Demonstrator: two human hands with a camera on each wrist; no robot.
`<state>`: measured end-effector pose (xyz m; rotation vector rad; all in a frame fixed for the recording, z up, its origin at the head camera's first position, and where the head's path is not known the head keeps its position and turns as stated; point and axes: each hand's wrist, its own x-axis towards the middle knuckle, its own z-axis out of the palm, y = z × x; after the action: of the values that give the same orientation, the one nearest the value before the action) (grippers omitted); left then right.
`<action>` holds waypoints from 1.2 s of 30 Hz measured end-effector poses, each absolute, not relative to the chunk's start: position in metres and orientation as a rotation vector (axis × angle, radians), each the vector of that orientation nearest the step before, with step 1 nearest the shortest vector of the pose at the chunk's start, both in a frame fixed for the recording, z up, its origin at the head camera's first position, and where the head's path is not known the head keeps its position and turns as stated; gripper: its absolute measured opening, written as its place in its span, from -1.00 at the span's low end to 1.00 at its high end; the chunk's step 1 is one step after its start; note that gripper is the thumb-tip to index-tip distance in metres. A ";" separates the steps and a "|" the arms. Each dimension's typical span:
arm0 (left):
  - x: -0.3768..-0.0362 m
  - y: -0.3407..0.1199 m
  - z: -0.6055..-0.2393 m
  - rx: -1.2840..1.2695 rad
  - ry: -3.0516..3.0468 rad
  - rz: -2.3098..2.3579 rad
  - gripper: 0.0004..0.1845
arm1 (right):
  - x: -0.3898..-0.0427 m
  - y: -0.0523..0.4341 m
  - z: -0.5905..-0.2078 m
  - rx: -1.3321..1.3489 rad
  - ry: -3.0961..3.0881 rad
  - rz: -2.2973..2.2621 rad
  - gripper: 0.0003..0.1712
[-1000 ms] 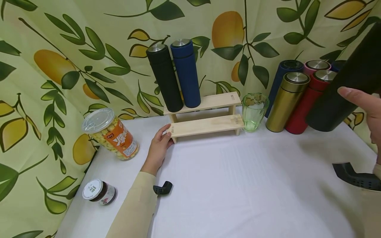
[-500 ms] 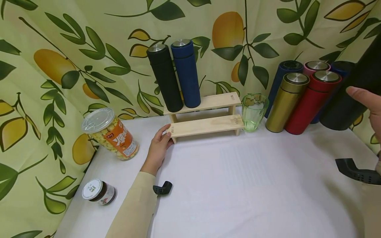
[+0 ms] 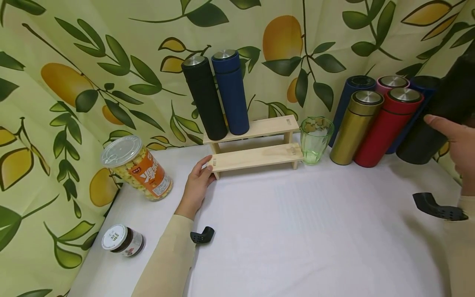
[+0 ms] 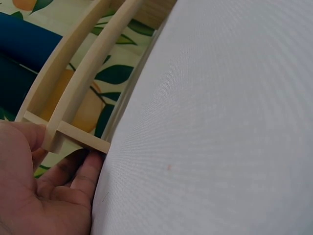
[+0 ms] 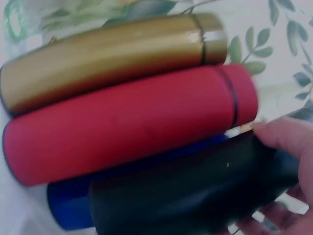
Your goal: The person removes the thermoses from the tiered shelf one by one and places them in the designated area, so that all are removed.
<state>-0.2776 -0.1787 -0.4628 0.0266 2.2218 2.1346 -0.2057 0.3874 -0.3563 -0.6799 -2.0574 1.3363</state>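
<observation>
My left hand [image 3: 197, 185] holds the left end of a two-tier wooden rack [image 3: 256, 156], thumb on top of the lower board and fingers beside its leg. On the upper board stand a black thermos [image 3: 205, 99] and a blue thermos [image 3: 231, 95]. At the right, my right hand [image 3: 460, 142] grips another black thermos [image 5: 195, 186], tilted, with the thumb across its near side. That thermos is beside a red thermos [image 5: 127, 122] and partly covers a dark blue one [image 5: 73, 205]. Its top is partly cut off by the head view's edge.
A gold thermos [image 3: 356, 130], a pink-lidded one [image 3: 392, 81] and a navy one [image 3: 346, 99] stand grouped at the right. A green glass [image 3: 315, 142] stands by the rack's right end. A popcorn tub [image 3: 142, 169] and a small jar [image 3: 124, 240] are at the left.
My right hand has moved the black thermos right, away from the red one, then slightly back left and down. More of the dark blue thermos behind shows. The left hand stays on the rack.
</observation>
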 end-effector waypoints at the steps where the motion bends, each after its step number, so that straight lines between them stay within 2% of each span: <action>1: -0.278 -0.179 -0.463 0.027 2.219 2.136 -0.49 | -0.206 0.389 -0.359 -0.682 -2.055 1.315 -0.34; 3: -0.278 -0.179 -0.464 0.030 2.219 2.137 -0.49 | -0.206 0.392 -0.362 -0.706 -2.057 1.294 -0.46; 5: -0.278 -0.179 -0.464 0.032 2.216 2.142 -0.49 | -0.208 0.395 -0.365 -0.703 -2.059 1.253 -0.47; 21: -0.277 -0.179 -0.463 0.030 2.215 2.142 -0.49 | -0.214 0.406 -0.386 -0.599 -2.094 1.304 0.04; 36: -0.277 -0.180 -0.463 0.031 2.219 2.137 -0.50 | -0.213 0.407 -0.399 -0.550 -2.210 1.340 -0.02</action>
<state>-0.2775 -0.1796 -0.4634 0.0307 2.2188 2.1371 -0.2125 0.4071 -0.3991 -0.5502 -2.2100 1.3395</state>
